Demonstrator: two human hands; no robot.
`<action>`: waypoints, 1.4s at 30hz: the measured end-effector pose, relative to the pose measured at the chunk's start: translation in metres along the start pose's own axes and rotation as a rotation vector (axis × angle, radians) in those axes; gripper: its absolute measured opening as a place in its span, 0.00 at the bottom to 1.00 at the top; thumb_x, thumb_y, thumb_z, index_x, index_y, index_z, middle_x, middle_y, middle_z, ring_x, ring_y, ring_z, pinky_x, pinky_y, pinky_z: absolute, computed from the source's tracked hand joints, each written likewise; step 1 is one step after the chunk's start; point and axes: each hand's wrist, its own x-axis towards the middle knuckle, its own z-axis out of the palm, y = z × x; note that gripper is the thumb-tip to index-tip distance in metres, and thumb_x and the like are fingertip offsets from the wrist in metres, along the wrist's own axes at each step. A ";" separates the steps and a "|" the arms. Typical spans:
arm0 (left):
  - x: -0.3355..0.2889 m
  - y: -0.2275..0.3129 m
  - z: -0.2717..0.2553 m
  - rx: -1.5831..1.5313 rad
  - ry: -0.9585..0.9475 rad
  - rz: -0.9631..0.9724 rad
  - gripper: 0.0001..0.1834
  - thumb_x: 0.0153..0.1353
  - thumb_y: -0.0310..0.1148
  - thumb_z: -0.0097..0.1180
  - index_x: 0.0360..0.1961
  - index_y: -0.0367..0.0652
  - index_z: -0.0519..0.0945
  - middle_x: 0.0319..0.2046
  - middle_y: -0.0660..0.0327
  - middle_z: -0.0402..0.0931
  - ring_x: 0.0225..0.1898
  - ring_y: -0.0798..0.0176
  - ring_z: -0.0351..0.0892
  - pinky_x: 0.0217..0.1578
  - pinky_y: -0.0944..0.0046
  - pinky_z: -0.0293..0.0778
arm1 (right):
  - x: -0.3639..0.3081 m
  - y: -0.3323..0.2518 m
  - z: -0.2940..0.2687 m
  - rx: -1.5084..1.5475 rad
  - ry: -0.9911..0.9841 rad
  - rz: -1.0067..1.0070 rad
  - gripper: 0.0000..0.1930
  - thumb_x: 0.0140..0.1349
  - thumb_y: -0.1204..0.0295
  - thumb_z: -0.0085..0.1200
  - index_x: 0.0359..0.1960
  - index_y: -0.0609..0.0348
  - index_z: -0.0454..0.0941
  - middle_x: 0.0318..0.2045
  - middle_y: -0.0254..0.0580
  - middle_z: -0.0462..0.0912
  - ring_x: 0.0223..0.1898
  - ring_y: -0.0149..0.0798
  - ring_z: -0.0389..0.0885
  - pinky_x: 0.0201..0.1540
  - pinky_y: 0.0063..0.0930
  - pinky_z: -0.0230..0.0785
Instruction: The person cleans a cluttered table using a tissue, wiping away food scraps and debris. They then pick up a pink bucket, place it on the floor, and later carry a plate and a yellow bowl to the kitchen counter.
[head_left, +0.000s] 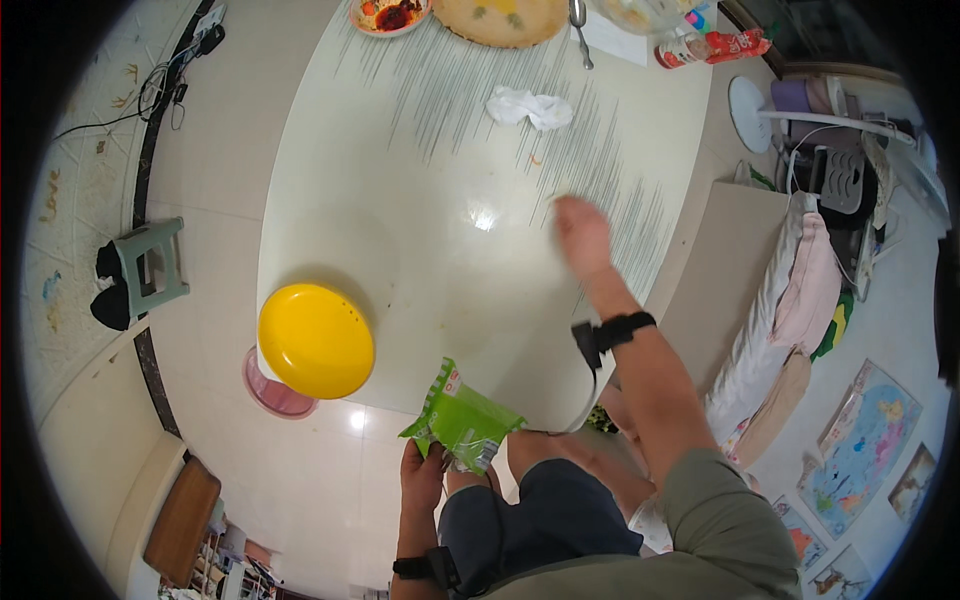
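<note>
My left hand (424, 474) grips the lower side of a green plastic packet (465, 420), holding it at the table's near edge. The packet looks like a pack of wipes or tissues, but its kind is unsure. My right hand (582, 238) is over the right half of the table (440, 290), fingers curled together and a little blurred. What they pinch, if anything, I cannot make out. Beyond that hand, a crumpled white tissue (530, 108) and a small orange scrap (536, 160) lie on the tabletop. Left of the packet sits a yellow plate (316, 341).
Along the far edge are a bowl with red food remains (390, 16), a round tan board (500, 22), a spoon (582, 35) and a red-labelled bottle (685, 50). A pink bin (280, 390) stands below the left corner. A green stool (155, 262) is by the wall.
</note>
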 end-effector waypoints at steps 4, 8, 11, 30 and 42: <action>0.004 -0.006 -0.006 0.049 -0.031 -0.028 0.10 0.67 0.24 0.46 0.49 0.42 0.72 0.39 0.66 0.75 0.30 0.74 0.70 0.27 0.74 0.66 | 0.001 0.001 0.009 0.153 0.049 -0.280 0.09 0.53 0.81 0.56 0.36 0.60 0.79 0.37 0.46 0.82 0.38 0.47 0.80 0.41 0.35 0.74; 0.004 -0.008 -0.003 0.041 -0.020 -0.036 0.10 0.67 0.23 0.47 0.48 0.44 0.73 0.36 0.68 0.75 0.29 0.76 0.69 0.26 0.75 0.64 | 0.060 0.007 -0.013 0.330 0.183 0.186 0.05 0.58 0.75 0.56 0.36 0.60 0.82 0.31 0.49 0.83 0.30 0.44 0.82 0.36 0.30 0.74; 0.007 -0.015 -0.012 0.010 -0.066 -0.036 0.13 0.67 0.21 0.48 0.51 0.42 0.73 0.42 0.65 0.77 0.40 0.72 0.75 0.38 0.72 0.72 | 0.094 0.017 -0.010 0.207 0.211 0.069 0.06 0.57 0.78 0.55 0.36 0.59 0.82 0.35 0.48 0.83 0.35 0.47 0.81 0.40 0.33 0.74; 0.014 -0.040 -0.035 -0.201 -0.046 -0.007 0.14 0.67 0.22 0.47 0.53 0.41 0.71 0.48 0.63 0.75 0.48 0.66 0.75 0.48 0.64 0.73 | 0.134 -0.015 0.011 0.157 0.215 -0.057 0.09 0.54 0.81 0.54 0.36 0.59 0.81 0.38 0.46 0.83 0.38 0.51 0.80 0.42 0.35 0.74; 0.011 -0.036 -0.027 -0.256 -0.032 0.012 0.16 0.66 0.19 0.43 0.53 0.43 0.71 0.46 0.63 0.75 0.41 0.68 0.76 0.38 0.69 0.73 | 0.059 -0.118 0.050 0.394 -0.037 -0.364 0.13 0.53 0.84 0.53 0.39 0.56 0.82 0.42 0.43 0.82 0.42 0.46 0.80 0.46 0.31 0.74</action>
